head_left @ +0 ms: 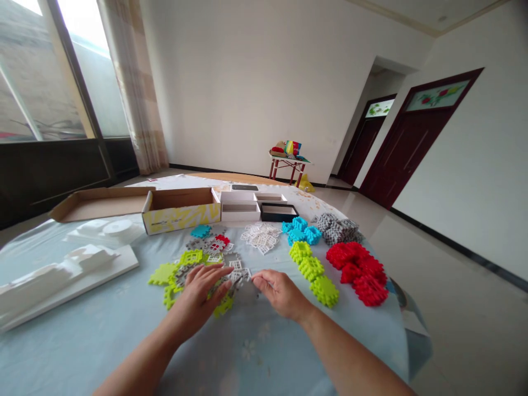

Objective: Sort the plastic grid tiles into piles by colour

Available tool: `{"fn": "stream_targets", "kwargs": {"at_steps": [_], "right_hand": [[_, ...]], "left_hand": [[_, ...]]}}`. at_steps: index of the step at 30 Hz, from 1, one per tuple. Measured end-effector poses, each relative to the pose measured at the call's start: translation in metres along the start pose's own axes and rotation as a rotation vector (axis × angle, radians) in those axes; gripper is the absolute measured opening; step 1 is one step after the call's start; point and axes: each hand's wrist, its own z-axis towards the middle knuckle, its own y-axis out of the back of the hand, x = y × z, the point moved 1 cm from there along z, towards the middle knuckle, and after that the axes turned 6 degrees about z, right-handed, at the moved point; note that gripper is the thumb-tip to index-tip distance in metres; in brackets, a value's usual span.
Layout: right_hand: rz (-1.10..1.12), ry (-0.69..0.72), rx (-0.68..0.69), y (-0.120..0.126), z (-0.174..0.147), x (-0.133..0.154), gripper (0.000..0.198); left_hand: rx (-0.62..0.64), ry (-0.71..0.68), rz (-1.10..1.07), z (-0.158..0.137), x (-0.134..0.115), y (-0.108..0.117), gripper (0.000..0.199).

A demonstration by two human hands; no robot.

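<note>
My left hand (202, 291) lies over a mixed heap of toothed plastic building pieces, its fingers stretched out and apart. Lime-green pieces (163, 273) and grey ones show around and under it. My right hand (278, 291) pinches the corner of a white lattice piece (245, 274) at the heap's right side; the fingertips partly hide the contact. Just behind lie a red piece (223, 240) and a flat blue piece (201, 231). Farther back is a separate pile of white lattice pieces (260, 236).
Sorted piles stand at the right: blue (300, 230), lime green (313, 273), grey (336, 228) and red (358, 269). Behind are an open cardboard box (181, 217), small white trays (240, 210) and a black tray (279, 212). White foam packing (74, 272) lies left.
</note>
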Motion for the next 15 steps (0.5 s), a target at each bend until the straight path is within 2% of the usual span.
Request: {"fn": "stream_targets", "kwargs": {"at_steps": [6,15], "right_hand": [[-0.240,-0.070,-0.215,0.007,-0.002,-0.031,0.027],[-0.288,-0.124,-0.087,0.006,-0.012,-0.026,0.051]], "left_hand": [[-0.139,0.092,0.041,0.004,0.016,0.002,0.031],[-0.355,0.266,0.077,-0.001,0.059,0.015,0.030]]}}
